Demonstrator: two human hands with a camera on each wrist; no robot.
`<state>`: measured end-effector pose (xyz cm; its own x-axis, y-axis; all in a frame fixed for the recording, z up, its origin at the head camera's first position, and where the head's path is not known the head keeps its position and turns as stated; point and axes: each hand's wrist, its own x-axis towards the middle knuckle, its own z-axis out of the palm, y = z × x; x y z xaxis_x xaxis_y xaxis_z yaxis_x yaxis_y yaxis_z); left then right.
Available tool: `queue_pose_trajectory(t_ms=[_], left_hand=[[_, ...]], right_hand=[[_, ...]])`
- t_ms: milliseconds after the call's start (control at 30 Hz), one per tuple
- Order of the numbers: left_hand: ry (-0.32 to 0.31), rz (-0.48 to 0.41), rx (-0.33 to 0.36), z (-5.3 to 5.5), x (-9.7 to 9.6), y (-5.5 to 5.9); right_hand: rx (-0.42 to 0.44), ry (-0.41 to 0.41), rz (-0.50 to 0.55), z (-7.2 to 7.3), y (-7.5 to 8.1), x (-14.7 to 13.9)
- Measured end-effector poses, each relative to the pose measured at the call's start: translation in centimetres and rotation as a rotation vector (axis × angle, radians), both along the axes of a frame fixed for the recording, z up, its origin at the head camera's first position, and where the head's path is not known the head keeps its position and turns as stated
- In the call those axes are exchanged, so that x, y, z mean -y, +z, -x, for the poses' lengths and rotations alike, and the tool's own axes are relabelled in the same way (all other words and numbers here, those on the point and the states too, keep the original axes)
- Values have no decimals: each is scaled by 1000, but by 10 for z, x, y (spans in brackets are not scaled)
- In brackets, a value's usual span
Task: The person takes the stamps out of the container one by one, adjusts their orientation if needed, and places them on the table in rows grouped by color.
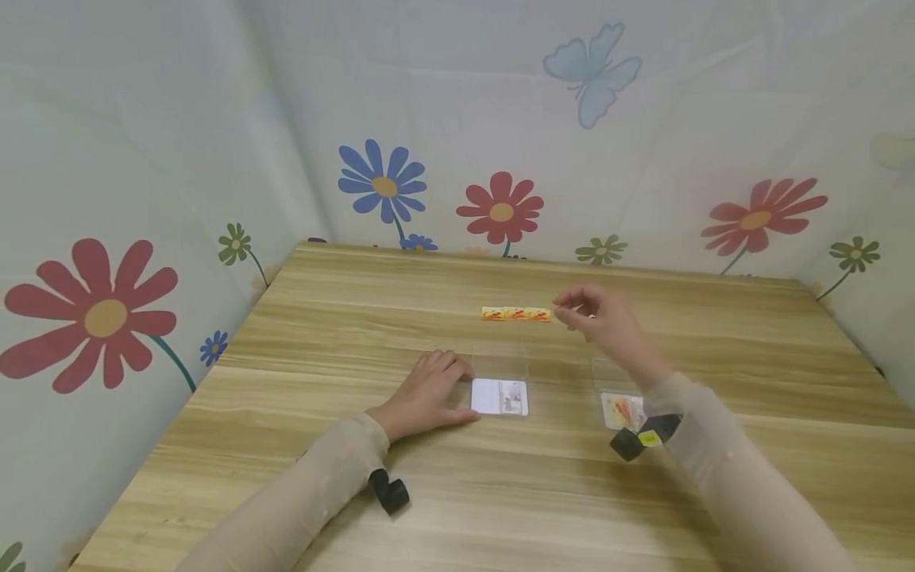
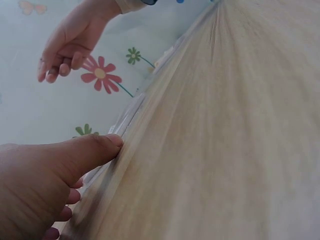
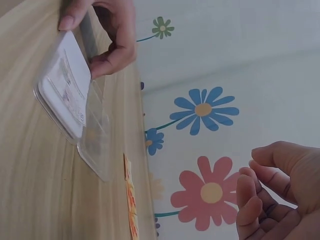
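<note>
Fingers of my right hand [image 1: 605,322] hang loosely curled in the air, nothing visible between them, near three thin yellow-and-red pieces [image 1: 516,314] in a row on the pale wooden table [image 1: 429,524]. My left hand [image 1: 425,396] grips the left edge of the flat, clear plastic case [image 1: 499,361], open with a white printed insert [image 1: 486,396] in its nearer half. I judge this a reaching step; the next move calls for a low pinch.
</note>
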<state>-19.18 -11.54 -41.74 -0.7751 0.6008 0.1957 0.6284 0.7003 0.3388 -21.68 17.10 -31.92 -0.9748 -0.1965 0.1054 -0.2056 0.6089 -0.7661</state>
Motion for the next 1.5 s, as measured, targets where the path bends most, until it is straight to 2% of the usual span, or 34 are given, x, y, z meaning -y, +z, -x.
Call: queue_pose_trajectory(t_ms=[267,500,667,900,1500], left_hand=[[-9,-9,-10,-1,0,1],[-14,-7,-21,-1,0,2],[-12,-5,-20,0,0,1],[-8,-8,-10,0,0,0],[-11,-9,-26,-1,0,-3]], right_hand=[[-33,42,39,-12,-6,6],[-42,59,18,-20,-15,10],[-84,104,21,-24,-25,14],[-83,174,-11,-30,-37,22],[-52,249,-89,-41,-58,33]])
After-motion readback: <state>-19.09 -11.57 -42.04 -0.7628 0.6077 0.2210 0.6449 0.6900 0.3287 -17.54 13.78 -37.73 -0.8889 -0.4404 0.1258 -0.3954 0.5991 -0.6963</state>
